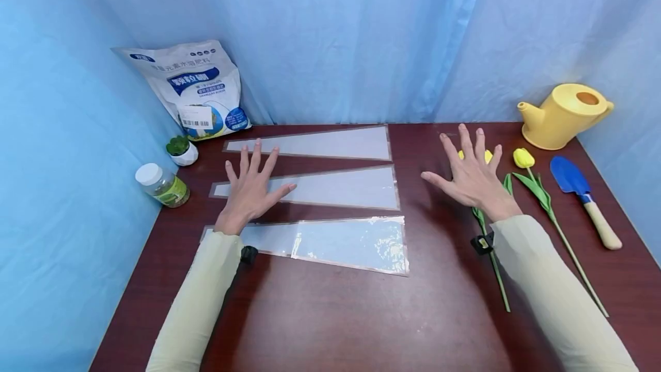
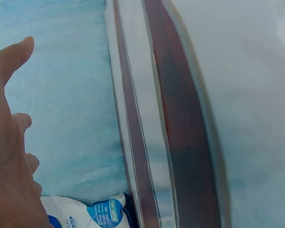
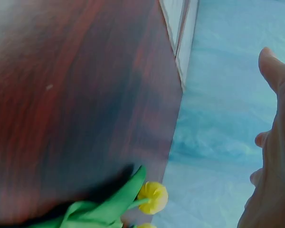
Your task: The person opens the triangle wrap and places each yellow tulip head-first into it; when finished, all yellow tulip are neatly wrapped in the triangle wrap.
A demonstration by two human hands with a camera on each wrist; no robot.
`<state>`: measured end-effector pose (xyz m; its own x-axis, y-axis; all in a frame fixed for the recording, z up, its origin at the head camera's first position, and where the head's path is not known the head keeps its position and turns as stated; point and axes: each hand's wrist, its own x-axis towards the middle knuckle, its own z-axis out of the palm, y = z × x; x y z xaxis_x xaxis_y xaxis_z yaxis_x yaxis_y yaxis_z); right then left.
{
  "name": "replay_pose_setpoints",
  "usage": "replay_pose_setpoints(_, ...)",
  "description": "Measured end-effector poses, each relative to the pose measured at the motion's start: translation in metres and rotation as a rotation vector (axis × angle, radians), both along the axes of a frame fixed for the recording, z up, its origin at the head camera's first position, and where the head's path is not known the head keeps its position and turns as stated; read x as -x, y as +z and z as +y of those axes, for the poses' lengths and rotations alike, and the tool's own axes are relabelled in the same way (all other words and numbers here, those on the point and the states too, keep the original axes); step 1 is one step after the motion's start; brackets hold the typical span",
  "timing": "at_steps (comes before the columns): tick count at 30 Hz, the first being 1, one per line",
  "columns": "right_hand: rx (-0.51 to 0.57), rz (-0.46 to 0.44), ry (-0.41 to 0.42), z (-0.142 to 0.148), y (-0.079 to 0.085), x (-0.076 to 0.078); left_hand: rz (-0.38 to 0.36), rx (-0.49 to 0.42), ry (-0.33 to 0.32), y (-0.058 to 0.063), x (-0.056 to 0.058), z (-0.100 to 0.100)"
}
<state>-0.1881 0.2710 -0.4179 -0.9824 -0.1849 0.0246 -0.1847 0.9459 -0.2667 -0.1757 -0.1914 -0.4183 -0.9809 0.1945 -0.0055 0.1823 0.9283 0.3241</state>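
My left hand point(image 1: 251, 188), fingers spread, is held above the tapering white sheets and grips nothing. Three of these sheets lie in a row: a far one point(image 1: 335, 143), a middle one point(image 1: 346, 188) and a near, shiny one point(image 1: 346, 243), all with clear borders. My right hand point(image 1: 472, 177) has its fingers spread too, over a yellow tulip point(image 1: 488, 157) whose bloom it partly hides. Beside that lies a second yellow tulip point(image 1: 524, 158) with a long green stem. In the right wrist view a yellow bloom point(image 3: 153, 198) shows below the right hand.
At the back left stand a fertilizer bag point(image 1: 206, 93), a small potted succulent point(image 1: 183, 152) and a jar with a white lid point(image 1: 162, 185). On the right are a yellow watering can point(image 1: 558, 116) and a blue trowel point(image 1: 570, 175). Blue curtains point(image 1: 335, 39) enclose the brown table point(image 1: 335, 320).
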Motion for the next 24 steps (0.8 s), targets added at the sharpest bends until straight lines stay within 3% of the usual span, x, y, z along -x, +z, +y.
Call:
replay_pose_setpoints(12, 0.026, -0.018, 0.017, -0.027, 0.003, 0.025, -0.033, -0.021, -0.012, 0.0, 0.022, 0.021)
replay_pose_setpoints(24, -0.01, -0.049, 0.026, -0.047, -0.001, 0.037, -0.065, -0.005, -0.023, -0.007, 0.038, 0.045)
